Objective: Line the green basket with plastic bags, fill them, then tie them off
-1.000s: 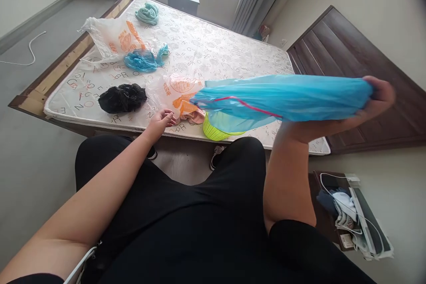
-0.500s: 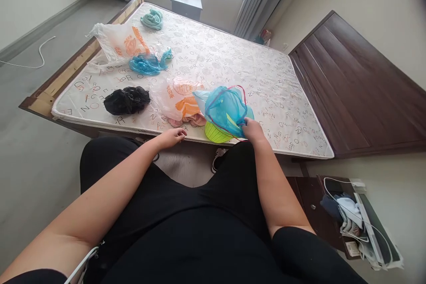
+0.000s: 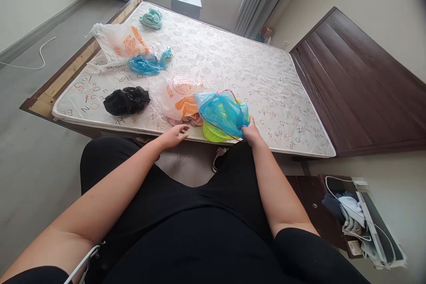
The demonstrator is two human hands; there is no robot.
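My right hand (image 3: 252,132) is closed on the gathered end of a translucent blue plastic bag (image 3: 221,111) with a red drawstring. The bag lies over a bright green ribbed basket (image 3: 214,133) at the mattress's near edge, hiding much of it. My left hand (image 3: 175,136) hovers over that edge, fingers apart and holding nothing. Just beyond it lie a pink cloth (image 3: 195,120) and a clear plastic bag with orange print (image 3: 178,95). Farther left rests a crumpled black plastic bag (image 3: 126,100).
The patterned mattress (image 3: 266,97) spans a wooden bed frame with a dark headboard (image 3: 359,84). Another orange-printed bag (image 3: 124,42), a crumpled blue bag (image 3: 146,63) and a mint cloth (image 3: 151,18) lie farther back. A cluttered nightstand (image 3: 306,193) stands at right.
The blue bag has dropped and flattened across the green basket, drawn along by my right hand. My left hand's fingers have spread a little, and it has shifted slightly right.
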